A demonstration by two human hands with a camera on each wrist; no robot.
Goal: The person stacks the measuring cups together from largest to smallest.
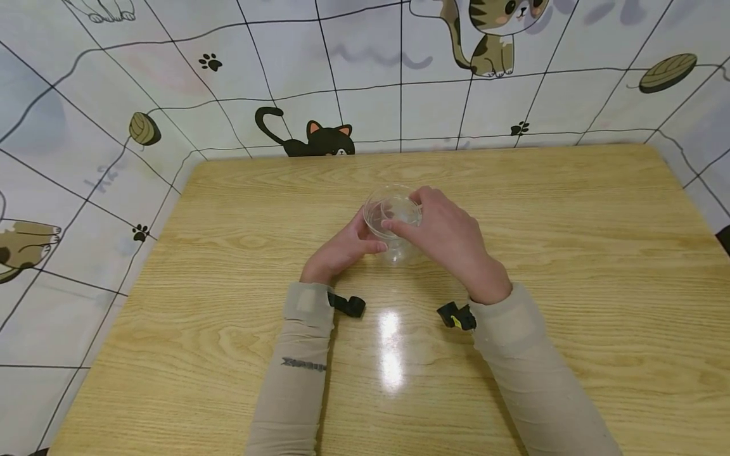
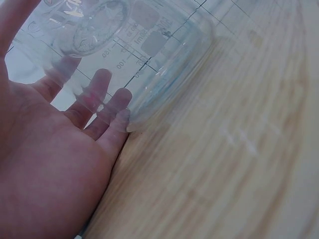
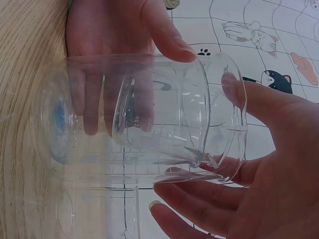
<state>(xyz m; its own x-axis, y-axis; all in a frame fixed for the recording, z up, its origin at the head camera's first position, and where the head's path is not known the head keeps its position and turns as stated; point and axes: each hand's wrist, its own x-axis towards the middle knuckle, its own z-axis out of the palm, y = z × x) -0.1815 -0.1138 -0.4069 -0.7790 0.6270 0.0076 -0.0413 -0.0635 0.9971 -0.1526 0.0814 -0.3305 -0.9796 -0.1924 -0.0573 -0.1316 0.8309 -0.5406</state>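
Note:
A large clear glass beaker [image 1: 396, 253] stands upright on the table, with printed volume marks visible in the left wrist view. My left hand [image 1: 345, 250] holds it from the left side, fingers along the glass and thumb at the near side. Within it is a smaller glass beaker [image 3: 154, 114], whose marked wall shows through the outer glass. My right hand [image 1: 450, 234] comes over the top from the right and grips at the smaller beaker's rim between thumb and fingers. The thumb [image 3: 232, 89] overlaps the rim.
Another low clear glass vessel [image 3: 97, 214] stands beside the large beaker in the right wrist view; in the head view it is hidden. The wooden table [image 1: 228, 316] meets walls printed with cats [image 1: 319, 139] at its back and sides.

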